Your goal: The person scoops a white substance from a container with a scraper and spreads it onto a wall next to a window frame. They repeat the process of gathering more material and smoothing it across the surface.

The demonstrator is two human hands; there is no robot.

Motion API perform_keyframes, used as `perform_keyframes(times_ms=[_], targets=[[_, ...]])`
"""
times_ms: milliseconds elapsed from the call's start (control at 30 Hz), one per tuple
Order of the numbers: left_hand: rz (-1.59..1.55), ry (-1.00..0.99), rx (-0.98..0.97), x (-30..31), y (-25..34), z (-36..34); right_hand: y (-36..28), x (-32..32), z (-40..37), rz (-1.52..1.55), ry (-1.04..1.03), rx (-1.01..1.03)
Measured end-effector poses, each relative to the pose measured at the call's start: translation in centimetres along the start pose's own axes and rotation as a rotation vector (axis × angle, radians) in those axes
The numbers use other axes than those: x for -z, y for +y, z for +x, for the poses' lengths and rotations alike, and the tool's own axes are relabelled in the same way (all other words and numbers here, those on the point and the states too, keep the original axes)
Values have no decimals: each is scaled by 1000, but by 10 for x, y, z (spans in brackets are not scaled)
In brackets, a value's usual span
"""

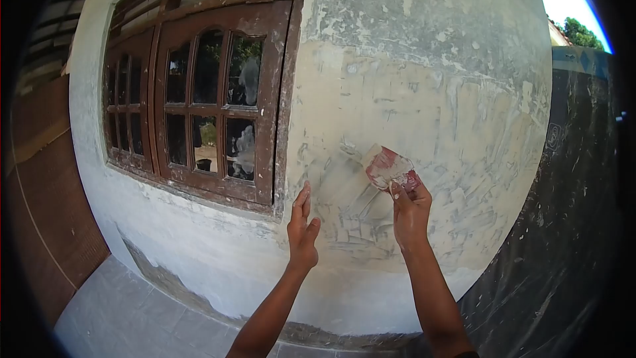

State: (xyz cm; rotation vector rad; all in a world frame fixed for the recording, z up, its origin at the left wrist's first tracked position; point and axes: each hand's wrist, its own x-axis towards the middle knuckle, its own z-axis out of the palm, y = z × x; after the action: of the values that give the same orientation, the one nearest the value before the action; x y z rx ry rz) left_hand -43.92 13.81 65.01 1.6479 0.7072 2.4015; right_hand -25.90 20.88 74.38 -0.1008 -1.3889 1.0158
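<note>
In my right hand (412,211) is a flat red putty scraper (391,167), pinched between thumb and fingers. Pale putty coats much of its face, and its upper left edge is right at the wall (424,116) in this view. My left hand (303,229) is raised to the left of it, holding nothing, fingers stretched upward and thumb apart. Cream putty with grey streaks covers the wall around both hands. Smears of putty show on the fingers of each hand.
A brown wooden window (215,96) with several small panes is set in the wall at left. Black sheeting (550,225) hangs or stands along the right side. Below lies a grey tiled floor (146,311), with a brown panel (53,192) at far left.
</note>
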Motion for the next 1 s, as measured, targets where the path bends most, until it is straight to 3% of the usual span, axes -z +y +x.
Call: perform_keyframes(times_ms=[167, 233, 267, 333, 433, 633, 1000], targets=[[197, -9, -193, 49, -22, 58, 17, -76, 52, -223, -208, 156], [256, -9, -228, 64, -34, 76, 17, -95, 74, -677, -394, 581], [312, -20, -281, 70, -41, 82, 19, -100, 86, -683, -392, 591], [336, -48, -340, 76, -57, 93, 21, -104, 110, -961, -547, 986], [460, -109, -420, 83, -76, 104, 13, -115, 135, -1187, -652, 1150], [554, -136, -475, 85, -106, 104, 11, -127, 175, -1444, -811, 1294], [556, -145, -526, 89, -119, 100, 16, -109, 195, -1498, -882, 1355]])
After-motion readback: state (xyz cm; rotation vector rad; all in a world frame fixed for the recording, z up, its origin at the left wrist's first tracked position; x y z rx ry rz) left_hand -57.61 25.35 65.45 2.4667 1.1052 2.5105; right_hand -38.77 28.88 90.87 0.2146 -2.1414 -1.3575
